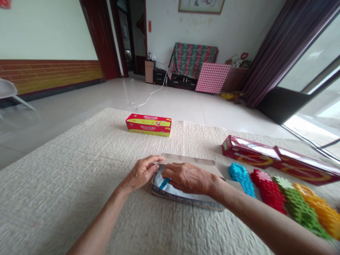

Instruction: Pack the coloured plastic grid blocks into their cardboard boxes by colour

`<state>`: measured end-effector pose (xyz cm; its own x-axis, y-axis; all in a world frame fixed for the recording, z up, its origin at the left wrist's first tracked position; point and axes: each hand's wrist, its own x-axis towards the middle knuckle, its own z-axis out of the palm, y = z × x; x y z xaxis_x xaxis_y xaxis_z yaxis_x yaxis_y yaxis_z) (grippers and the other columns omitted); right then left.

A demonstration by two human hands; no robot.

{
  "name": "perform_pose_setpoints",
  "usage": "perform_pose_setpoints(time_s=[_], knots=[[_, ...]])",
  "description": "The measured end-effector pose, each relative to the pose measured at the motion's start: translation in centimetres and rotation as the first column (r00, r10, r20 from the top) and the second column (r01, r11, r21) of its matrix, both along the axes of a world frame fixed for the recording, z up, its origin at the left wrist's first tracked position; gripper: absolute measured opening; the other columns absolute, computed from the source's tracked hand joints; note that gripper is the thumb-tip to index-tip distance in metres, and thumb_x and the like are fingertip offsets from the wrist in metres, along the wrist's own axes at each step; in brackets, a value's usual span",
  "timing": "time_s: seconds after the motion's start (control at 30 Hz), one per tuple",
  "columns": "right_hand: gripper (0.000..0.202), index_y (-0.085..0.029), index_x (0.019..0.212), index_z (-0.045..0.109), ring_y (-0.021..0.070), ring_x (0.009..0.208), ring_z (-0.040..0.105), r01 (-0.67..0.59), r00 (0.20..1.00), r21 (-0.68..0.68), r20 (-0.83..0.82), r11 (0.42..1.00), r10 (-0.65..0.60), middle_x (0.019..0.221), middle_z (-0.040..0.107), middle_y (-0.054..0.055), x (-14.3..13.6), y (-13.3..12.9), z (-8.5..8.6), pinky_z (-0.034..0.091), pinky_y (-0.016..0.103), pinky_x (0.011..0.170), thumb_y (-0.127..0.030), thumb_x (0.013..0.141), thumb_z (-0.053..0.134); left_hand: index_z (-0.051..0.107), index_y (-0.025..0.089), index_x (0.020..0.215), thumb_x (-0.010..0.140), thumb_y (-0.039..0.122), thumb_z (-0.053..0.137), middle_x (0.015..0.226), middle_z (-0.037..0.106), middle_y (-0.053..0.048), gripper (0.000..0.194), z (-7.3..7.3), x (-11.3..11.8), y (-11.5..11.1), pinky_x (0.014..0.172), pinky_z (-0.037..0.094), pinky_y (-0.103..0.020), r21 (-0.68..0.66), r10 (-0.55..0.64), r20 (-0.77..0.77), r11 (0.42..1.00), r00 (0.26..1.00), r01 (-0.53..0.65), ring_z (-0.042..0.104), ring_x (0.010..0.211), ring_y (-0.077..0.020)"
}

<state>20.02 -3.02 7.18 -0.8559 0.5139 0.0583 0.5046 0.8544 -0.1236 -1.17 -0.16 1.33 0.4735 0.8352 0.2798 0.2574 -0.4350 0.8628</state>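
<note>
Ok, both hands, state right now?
Left hand: partly open, fingers at the rim of the open cardboard box.
Right hand: closed, fingers pinching a blue plastic piece inside the box.

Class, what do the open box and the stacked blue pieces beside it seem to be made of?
Open box: apparently thin cardboard, printed outside; its folded flap shows a plain, matt grey-brown inside.
Stacked blue pieces: probably moulded plastic, given their even colour and matching toothed edges.
</note>
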Motion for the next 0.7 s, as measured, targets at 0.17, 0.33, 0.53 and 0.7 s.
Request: perform_pose_setpoints(time_s=[0.17, 0.33, 0.53, 0.7], knots=[[0.018, -0.017, 0.098, 0.057, 0.0127, 0.070, 0.055, 0.218, 0.971, -0.115, -0.077, 0.969, -0.228, 0.085, 0.064, 0.004, 1.2, -1.4, 0.6, 0.041, 0.025, 0.061, -0.014, 0.081, 0.053, 0.064, 0.017, 0.113, 0.086, 0.019, 0.049, 0.116, 0.068, -0.007, 0.031, 0.4, 0.1, -0.2, 0.088, 0.051, -0.029, -0.017, 0.001, -0.002, 1.000, 1.000, -0.001, 0.064, 0.104, -0.0184], [0.017, -0.017, 0.091, 0.060, 0.0101, 0.059, 0.053, 0.391, 0.883, -0.297, -0.144, 0.871, -0.446, 0.072, 0.064, 0.001, 0.9, -2.1, -0.9, 0.037, 0.023, 0.055, -0.014, 0.075, 0.054, 0.064, 0.017, 0.114, 0.086, 0.019, 0.048, 0.114, 0.069, -0.007, 0.032, 0.5, 0.1, -0.3, 0.086, 0.052, -0.028, -0.023, 0.001, 0.002, 1.000, 1.000, -0.001, 0.065, 0.100, -0.0172], [0.022, -0.017, 0.099, 0.062, 0.0100, 0.062, 0.055, 0.388, 0.854, -0.326, -0.223, 0.862, -0.469, 0.074, 0.065, 0.000, 1.1, -2.1, 0.4, 0.040, 0.023, 0.058, -0.017, 0.078, 0.054, 0.064, 0.019, 0.115, 0.087, 0.023, 0.050, 0.119, 0.067, -0.007, 0.032, 0.1, 0.0, -0.1, 0.093, 0.050, -0.030, -0.007, -0.001, -0.011, 1.000, 1.000, 0.001, 0.063, 0.109, -0.0193], [0.023, -0.016, 0.105, 0.060, 0.0085, 0.062, 0.053, 0.514, 0.713, -0.342, -0.339, 0.786, -0.614, 0.075, 0.062, 0.000, 6.5, -3.5, 4.5, 0.041, 0.022, 0.057, -0.027, 0.087, 0.050, 0.065, 0.019, 0.114, 0.086, 0.029, 0.051, 0.117, 0.068, -0.007, 0.032, -0.1, 0.0, 0.1, 0.091, 0.051, -0.030, 0.009, 0.012, -0.063, 1.000, 0.998, -0.011, 0.064, 0.106, -0.0203]])
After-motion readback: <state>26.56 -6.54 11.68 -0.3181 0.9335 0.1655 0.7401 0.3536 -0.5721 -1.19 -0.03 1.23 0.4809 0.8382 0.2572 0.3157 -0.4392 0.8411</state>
